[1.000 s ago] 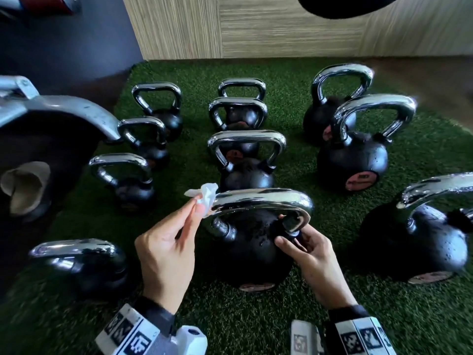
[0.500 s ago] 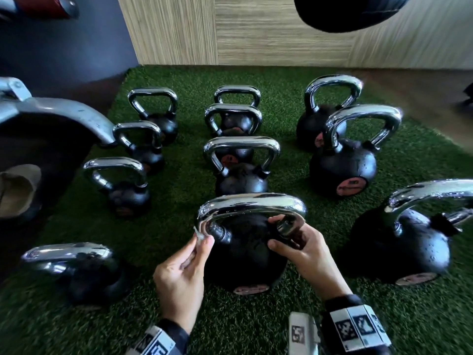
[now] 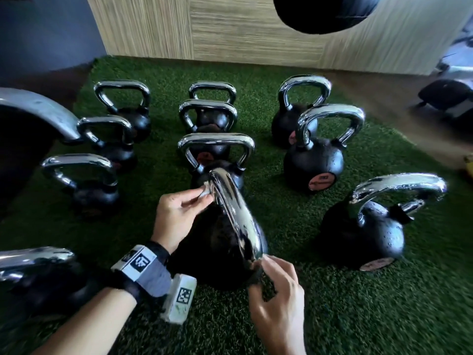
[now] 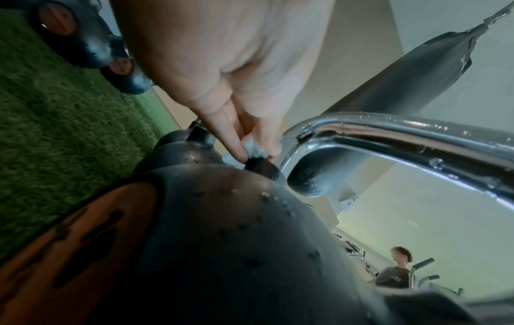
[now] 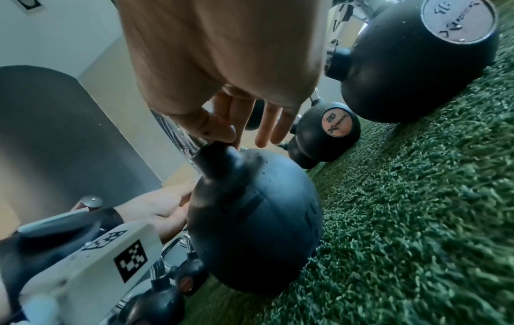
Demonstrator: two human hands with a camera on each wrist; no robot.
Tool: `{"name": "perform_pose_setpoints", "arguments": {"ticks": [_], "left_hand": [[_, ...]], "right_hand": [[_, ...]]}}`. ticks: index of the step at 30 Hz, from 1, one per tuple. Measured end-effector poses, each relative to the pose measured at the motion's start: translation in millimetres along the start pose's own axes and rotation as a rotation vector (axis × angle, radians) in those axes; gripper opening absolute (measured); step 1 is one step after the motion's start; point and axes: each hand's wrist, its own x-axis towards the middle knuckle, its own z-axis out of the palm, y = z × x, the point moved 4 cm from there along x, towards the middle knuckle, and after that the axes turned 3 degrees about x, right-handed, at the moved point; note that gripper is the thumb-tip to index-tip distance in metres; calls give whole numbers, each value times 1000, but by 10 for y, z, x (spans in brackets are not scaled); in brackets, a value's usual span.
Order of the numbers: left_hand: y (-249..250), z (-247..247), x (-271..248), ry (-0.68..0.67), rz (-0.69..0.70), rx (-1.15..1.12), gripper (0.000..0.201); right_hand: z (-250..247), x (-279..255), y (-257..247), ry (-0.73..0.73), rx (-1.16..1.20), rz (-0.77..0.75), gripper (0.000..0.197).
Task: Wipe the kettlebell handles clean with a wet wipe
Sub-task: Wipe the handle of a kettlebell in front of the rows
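**Handle runs from the left fingertips back to the right hand**

The left hand (image 3: 176, 216) pinches the wet wipe (image 3: 205, 192) against the far end of the chrome handle (image 3: 234, 213). The right hand (image 3: 277, 301) pinches its near base, other fingers loosely spread. The kettlebell (image 3: 217, 252) sits between them on the turf (image 3: 320, 316); the bar's length lies toward the right hand.
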Motion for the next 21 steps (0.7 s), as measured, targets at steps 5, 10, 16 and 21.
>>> {"name": "perform_pose_setpoints", "arguments": {"ticks": [5,10,16,21], "left_hand": [[21,14,10,-100,-55,-101,23],[-70,7,-5,-60,12,-56,28],[-15,14,58,-35,14,25,15],[204,51,-30,130,105,17,19]], "right_hand": [[-64,632,-2,-143,-55,-122,26],[434,1195,42,-493,-4,67,58],[569,1187,147,-501,-30,225,29],[599,1163,149,-472,41,225,32]]}}
